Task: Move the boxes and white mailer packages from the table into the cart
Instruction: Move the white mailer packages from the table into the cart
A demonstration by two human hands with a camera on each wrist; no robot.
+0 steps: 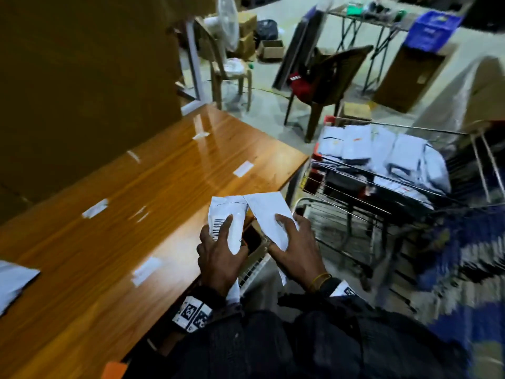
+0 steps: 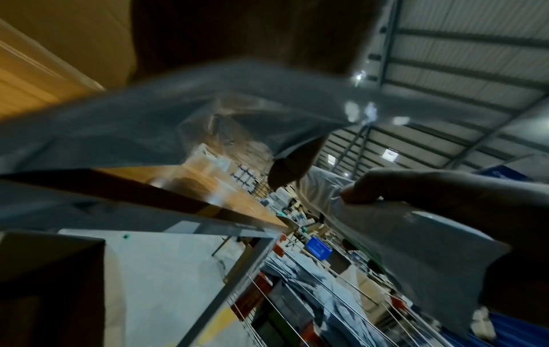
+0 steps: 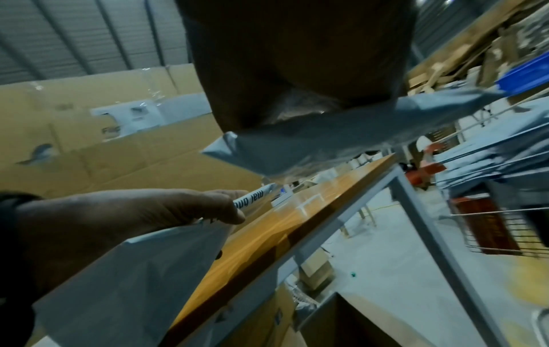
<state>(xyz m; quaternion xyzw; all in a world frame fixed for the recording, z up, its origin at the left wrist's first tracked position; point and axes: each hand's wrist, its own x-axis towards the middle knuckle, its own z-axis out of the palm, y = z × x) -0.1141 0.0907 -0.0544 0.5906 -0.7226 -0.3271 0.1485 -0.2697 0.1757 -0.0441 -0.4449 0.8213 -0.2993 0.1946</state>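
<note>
Over the bench [image 1: 169,187] edge, just beside the wire cart [image 1: 382,187]: left hand [image 1: 221,258] gripping a white mailer with a barcode label [image 1: 226,222], right hand [image 1: 297,250] gripping a second white mailer [image 1: 269,214], fingers on top and thumbs apparently beneath. Holding both off the bench, corners meeting, likely readying one carry across. Waiting in the cart, a pile of white mailers [image 1: 382,154]. Lying at the bench's near left edge, one more mailer [image 1: 13,283].

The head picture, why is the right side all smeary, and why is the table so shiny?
Head view: the cart and floor beside it streak from motion blur; the table mirrors overhead light as glare. Both wrist views: dim, the mailers soft and blurred.
</note>
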